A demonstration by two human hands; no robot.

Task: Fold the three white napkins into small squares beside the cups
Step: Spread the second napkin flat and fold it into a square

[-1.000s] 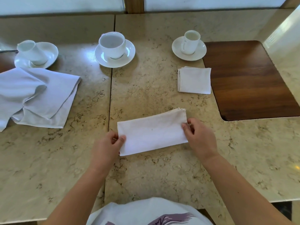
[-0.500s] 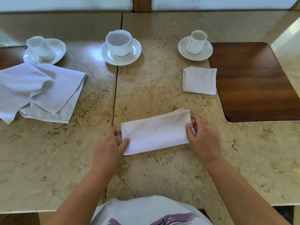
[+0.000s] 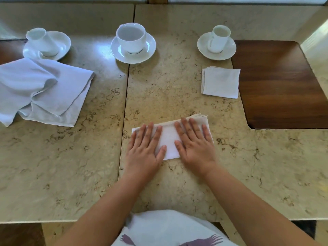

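1. Hands first: the left hand (image 3: 144,148) and the right hand (image 3: 194,145) both lie flat with straight, slightly spread fingers, pressing down side by side on the folded rectangular napkin (image 3: 169,141).
2. That napkin lies on the marble table (image 3: 177,96) towards its near edge, just right of the seam between the two slabs, tilted so its right end sits farther away.
3. A finished square napkin (image 3: 221,82) rests farther back on the right, its right edge meeting the dark wooden inset (image 3: 276,82), just in front of the right cup (image 3: 219,39) on its saucer.
4. The crumpled unfolded napkin (image 3: 40,89) lies at the left edge, near the tipped left cup (image 3: 41,41), which leans on its saucer.
5. The middle cup (image 3: 131,39) stands upright on its saucer towards the far edge, across the seam.
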